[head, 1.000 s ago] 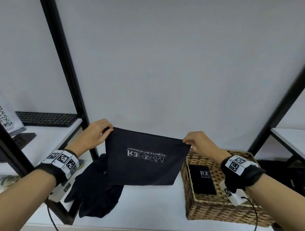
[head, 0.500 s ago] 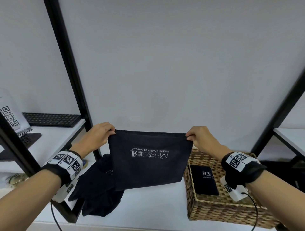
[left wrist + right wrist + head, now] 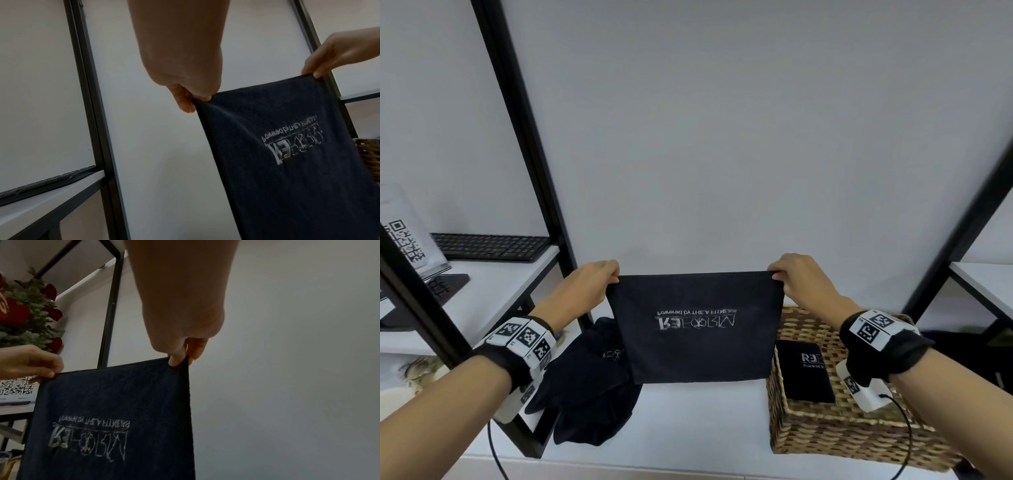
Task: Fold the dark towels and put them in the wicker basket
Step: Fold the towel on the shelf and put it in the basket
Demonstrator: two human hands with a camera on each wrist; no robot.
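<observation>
Dark navy cloth fills the middle of the scene: a dark towel (image 3: 697, 329) hangs stretched flat in the air, held up by its two top corners above the white table (image 3: 698, 425). The left hand (image 3: 585, 287) pinches the top left corner between thumb and curled fingers, and the right hand (image 3: 799, 279) pinches the top right corner in the same way, so the upper edge runs taut and nearly level between them. Pale embroidered lettering on the towel's face reads upside down and mirrored from the head view. The towel's lower edge hangs free, above the table surface.

To the right, just beside the hanging cloth, stands the wicker basket (image 3: 835, 435). Inside it lies a folded towel (image 3: 806, 375), flat against the basket's floor near its left wall, with part of a white logo showing. To the left, a heap of crumpled towels (image 3: 589, 387) rests on the table, partly behind the held towel's lower left corner.

Both wrists wear black bands with white coded markers. On a shelf further left sit a black keyboard (image 3: 489, 246) and a card with a QR code (image 3: 405, 245). The right wrist view shows green foliage with red heart shapes (image 3: 26, 311) high on the left.
</observation>
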